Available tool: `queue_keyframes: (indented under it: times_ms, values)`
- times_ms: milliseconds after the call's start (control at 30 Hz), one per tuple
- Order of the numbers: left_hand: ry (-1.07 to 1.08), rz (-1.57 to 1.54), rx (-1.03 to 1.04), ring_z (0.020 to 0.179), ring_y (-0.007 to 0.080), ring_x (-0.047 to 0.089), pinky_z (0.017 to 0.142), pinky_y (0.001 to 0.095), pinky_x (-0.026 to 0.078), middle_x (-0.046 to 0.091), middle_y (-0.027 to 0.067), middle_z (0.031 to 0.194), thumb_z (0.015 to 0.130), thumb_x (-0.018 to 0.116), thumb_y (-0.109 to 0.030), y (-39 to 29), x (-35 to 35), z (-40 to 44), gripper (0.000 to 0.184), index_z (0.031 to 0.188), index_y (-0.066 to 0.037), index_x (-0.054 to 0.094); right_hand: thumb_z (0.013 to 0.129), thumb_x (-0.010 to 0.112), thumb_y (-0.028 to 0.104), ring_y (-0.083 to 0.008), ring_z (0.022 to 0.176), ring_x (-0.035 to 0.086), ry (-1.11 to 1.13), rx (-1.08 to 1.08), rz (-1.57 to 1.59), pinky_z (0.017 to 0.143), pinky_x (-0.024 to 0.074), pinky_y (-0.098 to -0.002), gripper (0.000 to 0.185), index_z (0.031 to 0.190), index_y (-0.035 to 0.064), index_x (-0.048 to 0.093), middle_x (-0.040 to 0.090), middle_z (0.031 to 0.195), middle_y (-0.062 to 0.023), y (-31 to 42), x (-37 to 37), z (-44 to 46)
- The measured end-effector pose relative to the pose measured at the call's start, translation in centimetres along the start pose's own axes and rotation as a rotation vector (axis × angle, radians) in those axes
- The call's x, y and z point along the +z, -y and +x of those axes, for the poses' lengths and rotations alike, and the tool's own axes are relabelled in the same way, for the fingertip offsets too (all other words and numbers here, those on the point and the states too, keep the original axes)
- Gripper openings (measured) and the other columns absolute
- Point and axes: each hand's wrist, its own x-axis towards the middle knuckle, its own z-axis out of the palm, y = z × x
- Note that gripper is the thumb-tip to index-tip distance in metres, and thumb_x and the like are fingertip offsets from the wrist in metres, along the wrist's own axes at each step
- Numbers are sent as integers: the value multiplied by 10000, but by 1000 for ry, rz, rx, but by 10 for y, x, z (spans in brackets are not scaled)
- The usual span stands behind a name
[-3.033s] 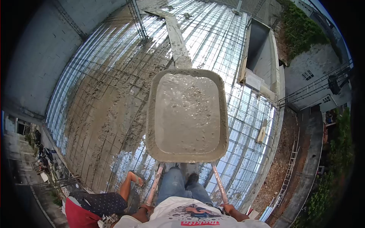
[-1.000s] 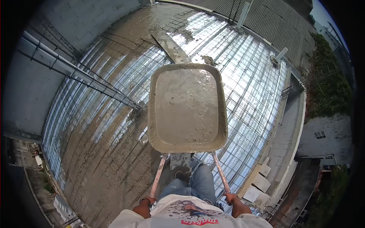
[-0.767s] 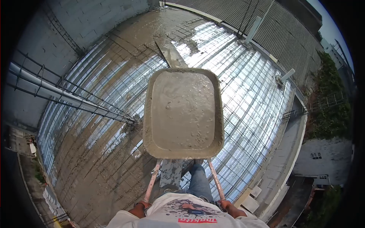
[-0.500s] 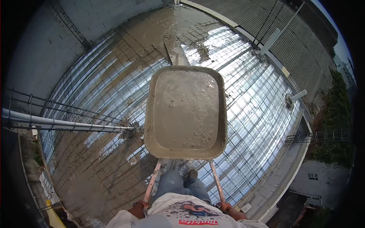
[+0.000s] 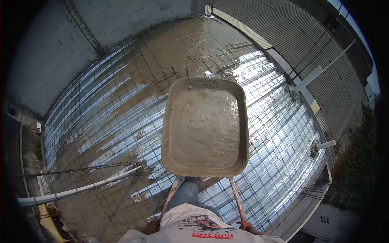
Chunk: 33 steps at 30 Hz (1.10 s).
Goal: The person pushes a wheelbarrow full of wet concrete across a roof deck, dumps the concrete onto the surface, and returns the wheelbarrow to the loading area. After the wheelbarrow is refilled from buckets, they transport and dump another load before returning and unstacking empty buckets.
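In the head view, a wheelbarrow (image 5: 204, 172) stands over the middle of a ribbed metal deck (image 5: 279, 162), its tray directly in front of the person. Wet concrete (image 5: 204, 129) fills much of the tray, glossy near the far right corner and lumpier towards the near side, and a grey crust coats the rim. Two worn, pinkish handles (image 5: 237, 198) run back from the tray to the person's hips. The right hand (image 5: 246, 226) is closed around the end of the right handle. The left hand (image 5: 153, 225) is at the end of the left handle and appears to grip it, though the shirt (image 5: 190, 224) and shadow hide most of its fingers.

A steel mesh (image 5: 259, 178) covers the deck. Spread concrete (image 5: 170, 40) lies at the deck's far end, against a block wall (image 5: 117, 20), and more is smeared across the left half and the near left corner; the right half is mostly shiny metal. A long pale pipe (image 5: 81, 191) beside thin rebar slants out past the left edge. Along the right edge, a short white pipe (image 5: 326, 144) sticks out from a clump of concrete, and a corrugated roof (image 5: 283, 24) lies beyond the far right edge.
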Motion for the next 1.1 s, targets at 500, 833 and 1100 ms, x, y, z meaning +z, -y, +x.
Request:
queue_keyframes:
  times_ms: [500,833,1100]
  values:
    - [-18,-4,137,1018,290,610,872,428,471,643,84,1102,816,496,-514,-343,-266,-48,461,1082,-164,636,859,600,260,-172,535,553,-45,9,-207,464,449,-313,260,1099,193,672,589,697,-82,280,-437,143]
    - [-4,-243,24,852,245,658,770,384,510,688,67,872,833,549,-451,-483,-451,-58,317,869,-171,690,854,516,115,-155,463,518,16,13,-147,401,418,-312,436,1256,275,567,543,601,-49,486,-650,207]
    - [27,-175,105,869,234,647,747,384,517,670,75,969,784,578,-430,-544,-641,-78,359,977,-142,673,863,544,193,-141,461,466,1,-45,-198,409,368,-292,338,1188,226,630,521,608,-44,668,-736,260]
